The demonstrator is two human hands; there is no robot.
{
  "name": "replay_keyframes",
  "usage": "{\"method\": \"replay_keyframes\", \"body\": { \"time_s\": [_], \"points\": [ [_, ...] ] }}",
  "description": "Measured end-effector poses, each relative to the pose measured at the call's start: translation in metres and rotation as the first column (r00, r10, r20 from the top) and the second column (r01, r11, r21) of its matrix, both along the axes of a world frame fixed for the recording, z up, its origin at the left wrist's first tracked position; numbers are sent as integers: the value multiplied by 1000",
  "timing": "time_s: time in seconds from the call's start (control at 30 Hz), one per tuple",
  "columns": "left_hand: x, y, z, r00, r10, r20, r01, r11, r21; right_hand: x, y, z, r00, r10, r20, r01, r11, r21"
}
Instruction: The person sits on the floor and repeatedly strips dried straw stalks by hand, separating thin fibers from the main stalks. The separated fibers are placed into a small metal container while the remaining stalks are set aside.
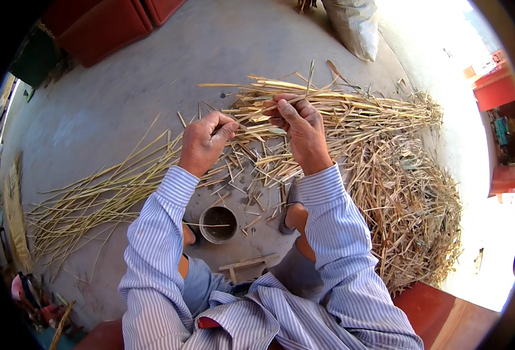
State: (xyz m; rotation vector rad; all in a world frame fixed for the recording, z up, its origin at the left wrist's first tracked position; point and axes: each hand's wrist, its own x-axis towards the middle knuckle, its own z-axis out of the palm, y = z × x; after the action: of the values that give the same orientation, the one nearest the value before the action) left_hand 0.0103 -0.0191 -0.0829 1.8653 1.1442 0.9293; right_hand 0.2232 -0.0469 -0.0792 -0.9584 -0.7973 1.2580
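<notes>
My left hand (204, 143) is closed in a pinch above the floor; whatever thin thing may be between its thumb and finger is too small to make out. My right hand (305, 133) pinches a dry straw stalk (291, 100) between thumb and fingers. Beneath and beyond it lies a thick bundle of yellow straw stalks (380, 111), pointing left and right. Thin, slender stalks (88, 201) spread across the floor to my left. Short cut stalk pieces (251, 205) are scattered between my feet. A round bowl (204, 234) with dark contents stands there, one thin stalk across it.
A large heap of dry leaf husks (409, 210) lies at my right. Near my feet is a small wooden frame (249, 263). Red furniture (105, 32) stands far left, a pale sack (357, 29) at the back. A straw sheaf (16, 216) rests at the left edge.
</notes>
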Motion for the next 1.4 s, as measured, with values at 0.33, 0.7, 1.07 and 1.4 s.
{"method": "replay_keyframes", "body": {
  "time_s": [0.33, 0.7, 1.07, 1.4],
  "points": [
    [9, -8, 3, 976, 148, -162, -51, 870, 491, -17, 2, 0, 967, -255, 9, 254, 957, -139],
    [-1, 5, 13, 928, 238, -286, 5, 760, 650, 0, 1, 5, 959, -283, 23, 283, 944, -172],
    [-9, 2, 9, 925, 179, -335, 68, 790, 610, 18, -6, 14, 967, -165, 193, 195, 970, -148],
    [-17, 5, 12, 979, 200, -30, -184, 942, 280, 20, -11, 13, 952, -20, 305, 55, 993, -108]
  ]
}}
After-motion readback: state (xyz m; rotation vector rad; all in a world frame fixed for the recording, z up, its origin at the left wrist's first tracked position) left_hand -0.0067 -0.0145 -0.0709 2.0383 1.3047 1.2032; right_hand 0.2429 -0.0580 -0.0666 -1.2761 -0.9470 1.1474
